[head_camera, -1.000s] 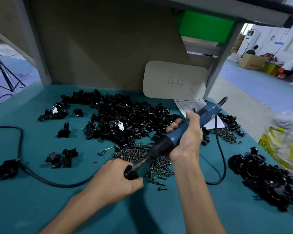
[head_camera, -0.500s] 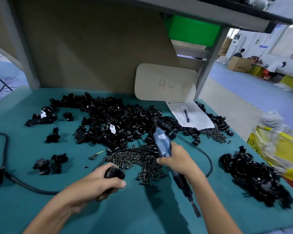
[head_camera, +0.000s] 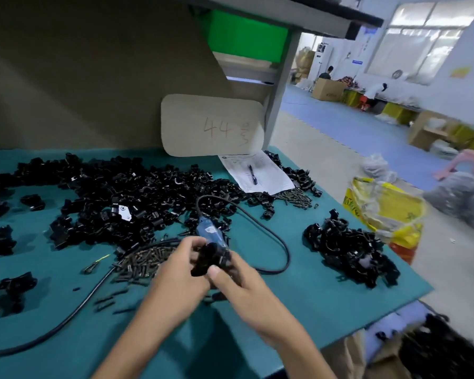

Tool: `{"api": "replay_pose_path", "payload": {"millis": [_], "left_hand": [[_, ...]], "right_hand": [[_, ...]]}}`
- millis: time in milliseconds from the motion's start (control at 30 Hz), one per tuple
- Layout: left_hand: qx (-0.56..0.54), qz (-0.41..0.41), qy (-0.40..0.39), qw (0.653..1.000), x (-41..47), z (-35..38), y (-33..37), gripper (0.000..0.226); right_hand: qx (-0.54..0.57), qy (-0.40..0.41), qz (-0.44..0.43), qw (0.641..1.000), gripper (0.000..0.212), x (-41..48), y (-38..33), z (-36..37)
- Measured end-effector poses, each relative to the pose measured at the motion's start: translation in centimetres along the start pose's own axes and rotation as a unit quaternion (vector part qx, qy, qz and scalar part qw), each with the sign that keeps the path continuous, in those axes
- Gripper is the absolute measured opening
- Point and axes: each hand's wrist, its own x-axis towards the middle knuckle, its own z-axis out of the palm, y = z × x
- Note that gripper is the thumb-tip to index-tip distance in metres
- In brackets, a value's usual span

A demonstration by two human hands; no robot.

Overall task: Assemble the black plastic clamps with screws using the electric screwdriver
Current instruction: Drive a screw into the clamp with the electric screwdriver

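Note:
A black plastic clamp [head_camera: 203, 262] is pinched in the fingers of my left hand [head_camera: 175, 283] over the middle of the teal table [head_camera: 298, 296]. My right hand [head_camera: 244, 288] meets it from the right, thumb against the clamp. It grips the blue electric screwdriver [head_camera: 211, 233], whose body sticks up and away past the thumb. The bit end is hidden under my hand. A pile of dark screws [head_camera: 145, 258] lies just left of my hands. Loose clamp parts [head_camera: 121, 198] are heaped behind.
The screwdriver's black cord [head_camera: 282, 242] loops right of my hands and runs off to the left. A second heap of clamps [head_camera: 348, 247] lies near the right table edge, beside a yellow bag [head_camera: 386, 206]. Paper with a pen [head_camera: 257, 173] and a cardboard sign [head_camera: 211, 124] stand at the back.
My right hand stopped driving into the clamp, swung the screwdriver bit-down, then moved left to meet my left hand. The left hand lifted the clamp. The camera turned right.

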Motion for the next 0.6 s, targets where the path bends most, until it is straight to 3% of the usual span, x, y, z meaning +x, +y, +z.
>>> {"api": "replay_pose_path", "payload": {"millis": [167, 300, 367, 433, 500, 600], "left_hand": [[-0.014, 0.063, -0.175, 0.982, -0.4, 4.3, 0.9, 0.075], [0.013, 0.139, -0.154, 0.978, -0.5, 4.8, 1.1, 0.029], [-0.027, 0.136, -0.132, 0.981, -0.3, 4.5, 1.1, 0.004], [-0.058, 0.115, -0.128, 0.983, -0.6, 3.6, 1.2, 0.029], [-0.076, 0.099, -0.105, 0.987, -0.9, 2.4, 1.2, 0.051], [-0.064, 0.125, -0.048, 0.989, -1.4, 0.1, 1.1, 0.062]], "right_hand": [[0.19, 0.159, 0.073, 0.966, 0.025, -3.6, 1.2, -3.7], [0.183, 0.236, 0.087, 0.95, 0.019, -5.5, 2.3, -8.2], [0.095, 0.295, 0.081, 0.947, 0.017, -6.2, 2.8, -11.3], [-0.071, 0.35, 0.08, 0.93, 0.015, -6.4, 3.2, -15.2], [-0.231, 0.373, 0.108, 0.892, 0.024, -6.0, 3.9, -19.4], [-0.378, 0.4, 0.142, 0.822, 0.036, -4.7, 4.9, -24.9]]}}
